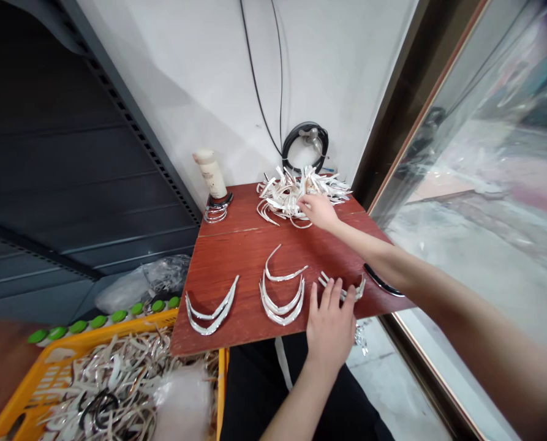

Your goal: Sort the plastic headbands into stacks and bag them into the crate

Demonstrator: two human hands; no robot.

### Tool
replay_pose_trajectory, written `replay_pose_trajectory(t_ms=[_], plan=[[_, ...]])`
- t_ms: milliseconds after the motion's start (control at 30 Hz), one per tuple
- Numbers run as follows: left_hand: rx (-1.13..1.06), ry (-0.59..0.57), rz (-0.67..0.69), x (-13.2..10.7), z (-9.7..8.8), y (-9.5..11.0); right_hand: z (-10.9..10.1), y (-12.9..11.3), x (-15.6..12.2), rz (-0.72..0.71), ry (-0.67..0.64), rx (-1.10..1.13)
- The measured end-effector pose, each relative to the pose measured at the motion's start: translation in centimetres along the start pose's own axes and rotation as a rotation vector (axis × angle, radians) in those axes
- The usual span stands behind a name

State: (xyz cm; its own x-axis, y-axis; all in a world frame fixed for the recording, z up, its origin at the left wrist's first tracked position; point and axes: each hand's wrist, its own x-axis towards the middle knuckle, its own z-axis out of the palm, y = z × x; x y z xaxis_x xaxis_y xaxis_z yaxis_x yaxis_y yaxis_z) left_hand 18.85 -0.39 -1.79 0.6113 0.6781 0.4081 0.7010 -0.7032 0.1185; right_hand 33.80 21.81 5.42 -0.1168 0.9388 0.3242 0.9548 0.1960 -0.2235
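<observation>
My left hand (332, 315) lies with fingers spread over a small group of curved silvery strips (359, 288) near the table's front right. At the back, my right hand (318, 211) reaches to the edge of a tangled heap of white and silver curved strips (280, 199); its fingers are bent together, and what they pinch is too small to make out. Between the hands and the front edge lie curved strips nested in a middle group (282, 309). Another pair of curved strips (212, 317) rests at the front left.
The red-brown table (236, 245) stands against a white wall. A cream bottle (212, 176) and shiny rings (215, 211) sit back left; a coiled black cable (285, 144) is behind the heap. A yellow crate (71, 343) full of strips stands lower left. Glass (466, 202) borders the right.
</observation>
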Motion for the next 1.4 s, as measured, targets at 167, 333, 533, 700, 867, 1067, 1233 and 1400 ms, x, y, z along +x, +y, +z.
replay_pose_trajectory(t_ms=[167,333,533,700,867,1067,1233,1400], plan=[[0.008,-0.008,-0.014,0.2,0.0,0.1,-0.8,-1.3,-0.4,-0.013,-0.061,-0.013],[-0.034,0.056,-0.01,0.1,-0.1,-0.1,0.4,-2.9,-0.3,0.127,-0.047,-0.065],[-0.115,0.145,-0.052,-0.1,0.3,-0.4,-2.8,-3.4,-0.2,0.289,0.194,-0.003],[-0.118,0.084,-0.008,0.3,0.6,-0.3,-6.6,-2.5,-4.8,0.103,-0.152,-0.062],[-0.18,0.135,-0.047,0.5,0.4,-0.2,-7.5,-1.3,-10.5,-0.069,-0.645,0.09],[-0.259,0.137,-0.052,0.5,0.0,-0.1,-7.9,1.0,-12.5,-0.171,-0.733,0.133],[-0.242,0.18,-0.068,0.5,0.0,-0.1,-7.5,-0.5,-13.4,-0.284,-0.815,0.091],[-0.222,0.191,-0.06,0.4,0.3,0.0,-7.8,-1.3,-10.4,-0.171,-0.832,0.279]])
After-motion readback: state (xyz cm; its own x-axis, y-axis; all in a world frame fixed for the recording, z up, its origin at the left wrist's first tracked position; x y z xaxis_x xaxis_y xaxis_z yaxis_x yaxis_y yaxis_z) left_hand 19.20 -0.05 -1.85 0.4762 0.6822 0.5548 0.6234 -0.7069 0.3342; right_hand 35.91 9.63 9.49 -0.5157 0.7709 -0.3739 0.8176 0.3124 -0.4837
